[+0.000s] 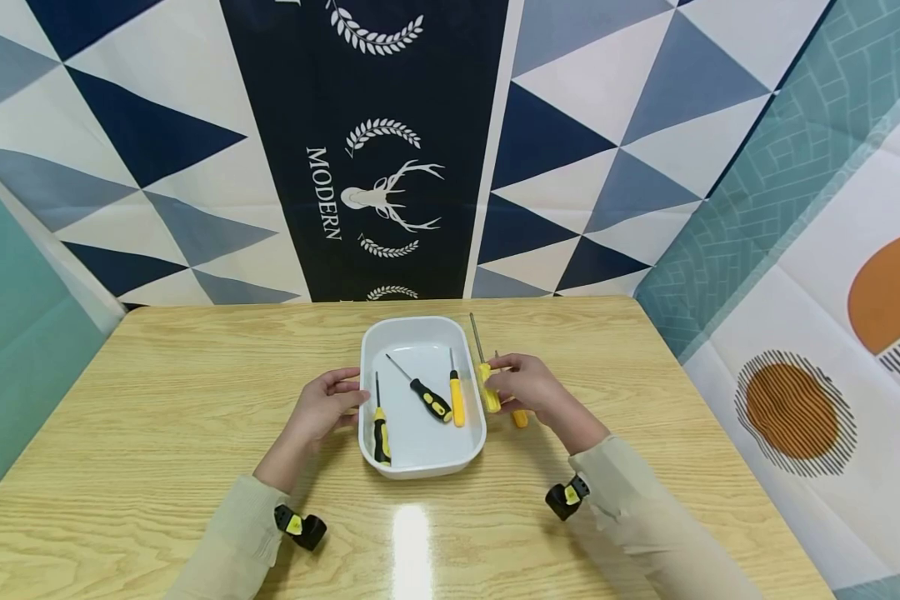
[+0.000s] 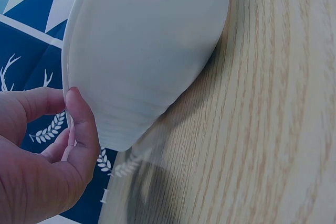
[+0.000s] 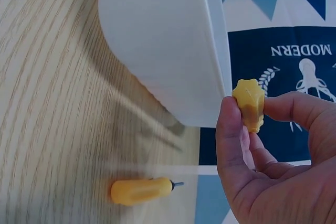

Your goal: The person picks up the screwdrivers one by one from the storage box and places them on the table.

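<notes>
A white rectangular tub (image 1: 422, 475) sits on the table with three screwdrivers in it. Its left rim is pinched by my left hand (image 1: 330, 407), thumb and fingers on the edge, also plain in the left wrist view (image 2: 58, 156). My right hand (image 1: 528, 385) pinches a yellow-handled screwdriver (image 1: 489, 390) by the handle, just beyond the tub's right rim, its shaft pointing away. In the right wrist view, the ribbed handle end (image 3: 249, 100) shows between thumb and fingers. Partly hidden under that hand, another screwdriver (image 3: 140, 190) with a yellow-orange handle lies on the table.
Inside the tub are a black-and-yellow screwdriver (image 1: 381, 437) at the left, a dark green-and-yellow one (image 1: 431, 400) mid-floor, and an orange-yellow one (image 1: 457, 400) by the right wall. Beyond the wooden table's (image 1: 217, 358) far edge stands a patterned backdrop (image 1: 390, 200).
</notes>
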Available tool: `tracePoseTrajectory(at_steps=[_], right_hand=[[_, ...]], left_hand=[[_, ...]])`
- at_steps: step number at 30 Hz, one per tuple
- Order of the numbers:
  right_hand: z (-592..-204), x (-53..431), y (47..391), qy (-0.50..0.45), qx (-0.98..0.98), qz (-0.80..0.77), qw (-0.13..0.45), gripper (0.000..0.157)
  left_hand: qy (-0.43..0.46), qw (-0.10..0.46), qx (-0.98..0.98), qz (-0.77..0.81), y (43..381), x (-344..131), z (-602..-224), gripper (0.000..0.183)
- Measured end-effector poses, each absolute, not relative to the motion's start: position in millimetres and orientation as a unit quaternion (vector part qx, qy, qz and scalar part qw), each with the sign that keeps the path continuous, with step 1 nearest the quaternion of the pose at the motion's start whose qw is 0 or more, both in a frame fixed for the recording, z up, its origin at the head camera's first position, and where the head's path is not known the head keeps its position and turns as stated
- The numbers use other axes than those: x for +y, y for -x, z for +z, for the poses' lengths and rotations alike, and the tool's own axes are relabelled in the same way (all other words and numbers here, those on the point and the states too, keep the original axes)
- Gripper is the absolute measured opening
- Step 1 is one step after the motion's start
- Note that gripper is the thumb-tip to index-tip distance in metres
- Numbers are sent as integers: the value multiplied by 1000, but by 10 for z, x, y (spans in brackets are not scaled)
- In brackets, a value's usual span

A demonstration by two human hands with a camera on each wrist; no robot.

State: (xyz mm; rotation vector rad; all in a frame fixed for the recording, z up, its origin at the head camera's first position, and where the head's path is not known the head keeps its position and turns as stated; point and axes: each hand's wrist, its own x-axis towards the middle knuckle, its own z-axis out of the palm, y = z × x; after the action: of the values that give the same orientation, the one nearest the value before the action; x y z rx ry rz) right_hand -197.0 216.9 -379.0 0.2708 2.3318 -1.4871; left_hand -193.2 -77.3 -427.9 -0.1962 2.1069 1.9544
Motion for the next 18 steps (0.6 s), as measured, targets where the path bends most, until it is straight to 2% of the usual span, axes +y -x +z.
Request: tracePoseTrajectory(at_steps=[18], right_hand=[[-3845,2293,1981,-117,823,-527,176,43]], left_hand=[[77,135,726,670,1937,-769,-4265,50]])
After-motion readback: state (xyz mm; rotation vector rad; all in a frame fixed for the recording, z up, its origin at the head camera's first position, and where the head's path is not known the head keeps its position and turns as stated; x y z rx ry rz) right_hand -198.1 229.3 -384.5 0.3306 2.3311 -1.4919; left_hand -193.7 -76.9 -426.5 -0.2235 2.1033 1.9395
